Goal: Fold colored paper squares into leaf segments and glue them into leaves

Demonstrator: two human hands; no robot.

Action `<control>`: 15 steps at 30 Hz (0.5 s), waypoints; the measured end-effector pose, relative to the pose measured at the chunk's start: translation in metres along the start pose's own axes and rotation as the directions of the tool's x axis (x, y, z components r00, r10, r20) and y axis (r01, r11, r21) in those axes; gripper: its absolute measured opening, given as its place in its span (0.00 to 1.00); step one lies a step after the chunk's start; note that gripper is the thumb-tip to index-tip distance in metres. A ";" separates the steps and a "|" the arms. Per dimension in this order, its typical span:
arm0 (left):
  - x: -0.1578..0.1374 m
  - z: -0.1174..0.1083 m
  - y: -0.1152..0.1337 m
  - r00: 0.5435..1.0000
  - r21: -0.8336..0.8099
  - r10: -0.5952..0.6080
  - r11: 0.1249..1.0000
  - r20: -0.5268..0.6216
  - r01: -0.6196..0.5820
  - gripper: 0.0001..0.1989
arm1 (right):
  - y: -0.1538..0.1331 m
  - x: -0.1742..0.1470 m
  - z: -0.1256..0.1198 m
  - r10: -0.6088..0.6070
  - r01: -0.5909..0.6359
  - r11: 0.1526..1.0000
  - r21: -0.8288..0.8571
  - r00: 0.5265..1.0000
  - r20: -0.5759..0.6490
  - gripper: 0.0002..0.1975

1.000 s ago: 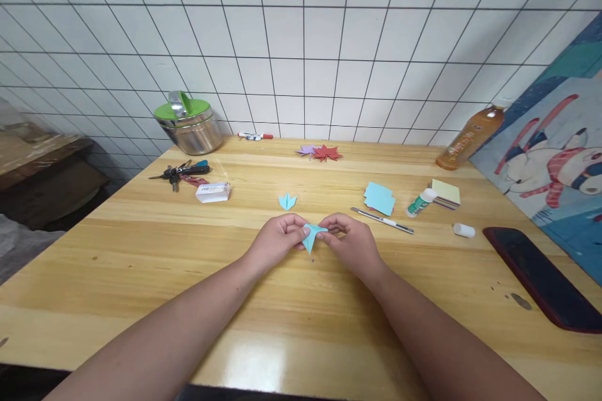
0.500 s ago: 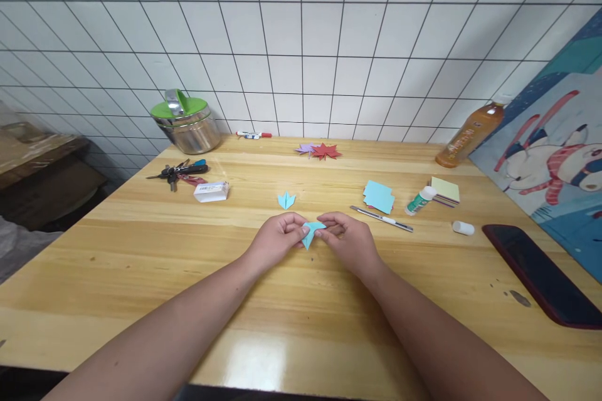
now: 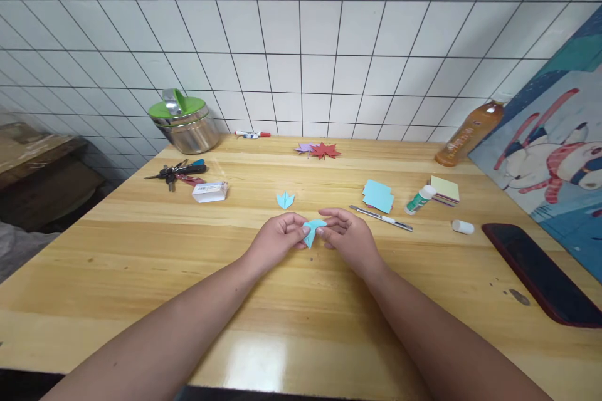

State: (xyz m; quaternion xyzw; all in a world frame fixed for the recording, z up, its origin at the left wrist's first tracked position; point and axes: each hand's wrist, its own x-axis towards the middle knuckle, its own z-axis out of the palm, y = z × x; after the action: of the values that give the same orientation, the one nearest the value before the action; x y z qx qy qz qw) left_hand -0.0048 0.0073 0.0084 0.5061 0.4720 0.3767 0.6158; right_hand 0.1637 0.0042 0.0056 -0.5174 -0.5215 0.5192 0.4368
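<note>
A small piece of folded light-blue paper (image 3: 311, 235), pointed at the bottom, is between my two hands just over the table. My left hand (image 3: 281, 233) pinches its left side, thumb on top. On its right edge rests the thumb of my right hand (image 3: 347, 237), whose fingers curve behind the paper with the index finger a little raised. Beyond my hands lies a second folded blue paper piece (image 3: 285, 200) with three points. A stack of blue paper squares (image 3: 378, 196) and a slim pen-like tool (image 3: 380, 218) are to the right.
Purple (image 3: 305, 148) and red paper leaves (image 3: 325, 151) lie near the tiled wall. On the right are a glue stick (image 3: 420, 200), its cap (image 3: 463, 227), a paper pad (image 3: 444, 190), a phone (image 3: 540, 272) and a bottle (image 3: 470, 135). Keys (image 3: 176, 170), a small box (image 3: 209, 192), a pot (image 3: 188, 128) and markers (image 3: 253, 135) stand left.
My right hand's index finger has lifted and its thumb has shifted slightly right along the folded paper. My left hand keeps its pinch. The view has moved slightly.
</note>
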 end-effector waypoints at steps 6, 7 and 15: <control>0.001 0.000 -0.002 1.000 -0.028 -0.015 0.999 0.003 0.015 0.16 | -0.002 -0.001 0.000 0.029 -0.029 1.000 0.000 1.000 0.007 0.14; 0.001 0.000 -0.002 1.000 -0.030 -0.015 0.999 0.004 0.015 0.16 | -0.002 -0.001 0.000 0.040 -0.040 0.999 0.001 0.999 0.012 0.14; 0.000 0.000 -0.001 1.000 -0.031 -0.001 1.000 0.008 0.001 0.15 | 0.000 0.000 -0.001 0.105 -0.107 0.992 0.074 0.994 0.032 0.13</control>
State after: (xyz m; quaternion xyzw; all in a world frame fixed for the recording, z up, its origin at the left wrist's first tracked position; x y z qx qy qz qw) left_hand -0.0049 0.0075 0.0074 0.4977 0.4638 0.3815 0.6258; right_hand 0.1651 0.0044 0.0054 -0.5201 -0.4793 0.5681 0.4207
